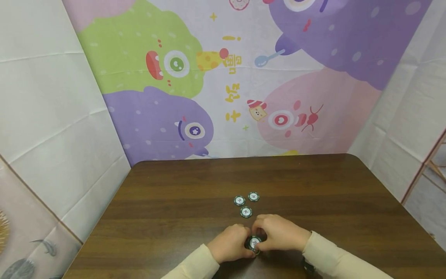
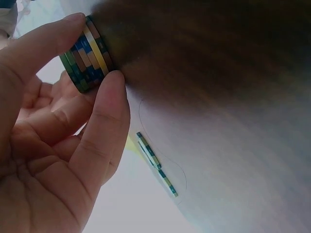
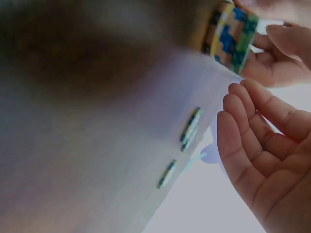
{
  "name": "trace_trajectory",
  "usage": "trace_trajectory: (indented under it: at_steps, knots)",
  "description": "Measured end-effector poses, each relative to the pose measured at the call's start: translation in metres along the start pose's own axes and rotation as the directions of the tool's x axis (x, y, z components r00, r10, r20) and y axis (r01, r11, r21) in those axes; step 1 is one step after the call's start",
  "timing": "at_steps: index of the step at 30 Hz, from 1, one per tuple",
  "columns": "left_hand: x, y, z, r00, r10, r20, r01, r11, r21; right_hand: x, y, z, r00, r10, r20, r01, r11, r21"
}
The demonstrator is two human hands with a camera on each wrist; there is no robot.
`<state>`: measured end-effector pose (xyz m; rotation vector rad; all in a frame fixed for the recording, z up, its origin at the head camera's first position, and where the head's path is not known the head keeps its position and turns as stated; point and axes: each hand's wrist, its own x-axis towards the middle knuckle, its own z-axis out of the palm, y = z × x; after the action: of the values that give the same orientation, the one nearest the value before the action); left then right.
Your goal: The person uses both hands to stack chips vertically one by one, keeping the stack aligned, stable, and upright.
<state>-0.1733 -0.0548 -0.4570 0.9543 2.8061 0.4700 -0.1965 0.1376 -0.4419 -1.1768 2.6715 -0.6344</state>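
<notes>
A short stack of poker chips (image 1: 254, 242), the top one marked 20, stands near the table's front edge. Its coloured rims show in the left wrist view, where the thumb and a finger of my left hand (image 2: 63, 126) pinch the stack (image 2: 87, 58) from opposite sides. My right hand (image 1: 280, 233) is at the stack's right side, thumb and index finger bent around it. In the right wrist view, the fingers of the right hand (image 3: 272, 150) are slightly bent and appear just apart from the stack (image 3: 231, 36).
Three loose poker chips lie flat beyond the hands: a left chip (image 1: 239, 200), a right chip (image 1: 253, 196) and a nearer chip (image 1: 246, 212). The brown wooden table (image 1: 167, 193) reaches back to a cartoon-printed cloth (image 1: 240, 143). White cloth walls (image 1: 59, 97) stand at both sides.
</notes>
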Motion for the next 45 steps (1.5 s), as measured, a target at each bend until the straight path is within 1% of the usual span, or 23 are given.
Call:
trace_trajectory:
  at_steps: [5, 8, 15, 19, 25, 32, 38, 45]
  knots:
    - [0.0, 0.0, -0.001, 1.0, 0.001, 0.008, -0.001, 1.0, -0.011, 0.005, 0.004, -0.01, 0.998, 0.009, -0.061, -0.008, 1.0, 0.018]
    - [0.001, 0.0, -0.001, 1.0, 0.004, 0.011, -0.004, 1.0, -0.003, 0.009, 0.007, -0.013, 0.996, 0.028, -0.082, -0.026, 0.999, 0.024]
    - [0.001, 0.0, 0.0, 1.0, -0.013, 0.024, 0.014, 1.0, -0.004, 0.025, 0.015, -0.013, 0.988, 0.067, -0.142, -0.071, 0.997, -0.028]
    - [0.001, 0.0, -0.001, 1.0, -0.017, 0.025, 0.017, 1.0, -0.004, 0.036, 0.02, -0.011, 0.982, 0.096, -0.161, -0.103, 0.994, -0.036]
    - [0.001, 0.001, -0.002, 0.999, -0.018, 0.027, 0.018, 1.0, 0.002, 0.051, 0.027, -0.006, 0.982, 0.132, -0.133, -0.142, 0.987, -0.07]
    - [0.001, 0.0, -0.001, 1.0, -0.012, 0.014, 0.011, 1.0, 0.015, 0.067, 0.029, -0.002, 0.981, 0.174, -0.09, -0.181, 0.981, -0.075]
    - [0.001, 0.0, -0.001, 1.0, -0.014, 0.02, 0.014, 1.0, 0.014, 0.073, 0.031, 0.002, 0.977, 0.201, -0.065, -0.208, 0.972, -0.108]
    - [0.001, -0.001, -0.001, 1.0, -0.004, 0.013, 0.004, 1.0, 0.028, 0.076, 0.031, 0.005, 0.975, 0.217, -0.052, -0.222, 0.968, -0.115]
